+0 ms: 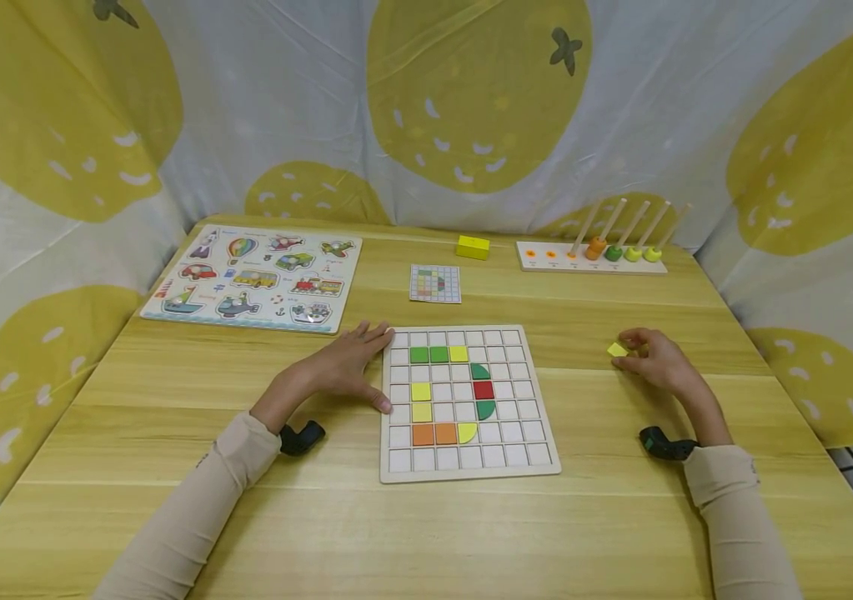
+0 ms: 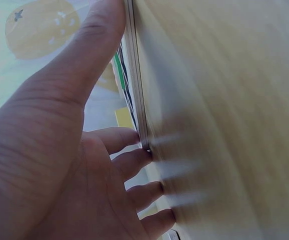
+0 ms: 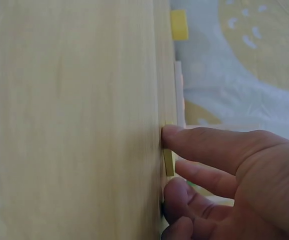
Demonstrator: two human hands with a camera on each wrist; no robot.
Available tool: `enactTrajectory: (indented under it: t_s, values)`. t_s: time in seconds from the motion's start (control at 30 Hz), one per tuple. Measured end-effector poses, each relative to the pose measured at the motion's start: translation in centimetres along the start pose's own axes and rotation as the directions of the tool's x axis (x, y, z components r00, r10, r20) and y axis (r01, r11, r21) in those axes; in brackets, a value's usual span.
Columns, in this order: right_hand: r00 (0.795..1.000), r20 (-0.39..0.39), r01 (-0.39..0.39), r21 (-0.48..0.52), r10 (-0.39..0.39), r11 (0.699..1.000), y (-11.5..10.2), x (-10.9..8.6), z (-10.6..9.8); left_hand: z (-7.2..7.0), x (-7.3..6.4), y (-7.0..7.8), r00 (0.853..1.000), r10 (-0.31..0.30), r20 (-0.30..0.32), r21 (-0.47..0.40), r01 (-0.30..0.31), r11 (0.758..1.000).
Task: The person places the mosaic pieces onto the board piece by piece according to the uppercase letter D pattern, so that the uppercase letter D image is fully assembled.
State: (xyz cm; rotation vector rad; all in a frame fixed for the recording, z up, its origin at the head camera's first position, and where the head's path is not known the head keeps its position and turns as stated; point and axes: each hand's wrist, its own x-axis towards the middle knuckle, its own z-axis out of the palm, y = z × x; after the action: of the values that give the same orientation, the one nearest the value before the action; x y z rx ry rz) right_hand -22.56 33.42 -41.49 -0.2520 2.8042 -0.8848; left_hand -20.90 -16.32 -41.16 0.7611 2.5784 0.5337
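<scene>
A white grid board (image 1: 471,480) lies flat on the table, bearing square tiles in green, yellow, red and orange, plus quarter-round green and yellow ones. Against its left edge rests my left hand (image 1: 347,365), thumb and fingers spread; the left wrist view has the thumb and fingertips (image 2: 143,156) at the board's side. To the right of the board, my right hand (image 1: 654,360) pinches a small yellow tile (image 1: 616,351) between thumb and index finger, close to the tabletop. The right wrist view catches this tile (image 3: 169,163) edge-on; its full shape is partly covered by fingers.
Behind the board lies a small printed pattern card (image 1: 435,284). A yellow block (image 1: 473,247) stands farther back. At the back left is a vehicle picture puzzle (image 1: 253,279); at the back right, a peg counter (image 1: 593,257) with coloured beads. Patterned cloth surrounds the table.
</scene>
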Motion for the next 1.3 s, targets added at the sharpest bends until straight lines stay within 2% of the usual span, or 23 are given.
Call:
enactTrajectory:
  t_s: [0.3,0.63,1.13,1.3]
  values:
    - [0.998,-0.049,-0.025,-0.032,0.024,0.999,0.2,-0.1,0.4,0.0,0.0,0.0,1.000,0.007,-0.011,0.004,-0.007,1.000]
    - [0.995,-0.095,-0.009,-0.070,0.002,0.998,0.2,0.0,0.5,0.1,0.0,0.0,1.000,0.007,-0.011,0.007,-0.007,1.000]
    - [0.992,-0.126,0.016,0.024,-0.012,1.000,-0.9,0.0,0.8,0.0,0.0,0.0,1.000,0.006,-0.011,-0.002,-0.006,1.000]
    - [0.990,-0.137,0.044,0.086,-0.032,0.995,-1.2,0.2,1.1,0.0,0.0,0.0,1.000,0.004,-0.008,0.002,-0.003,1.000]
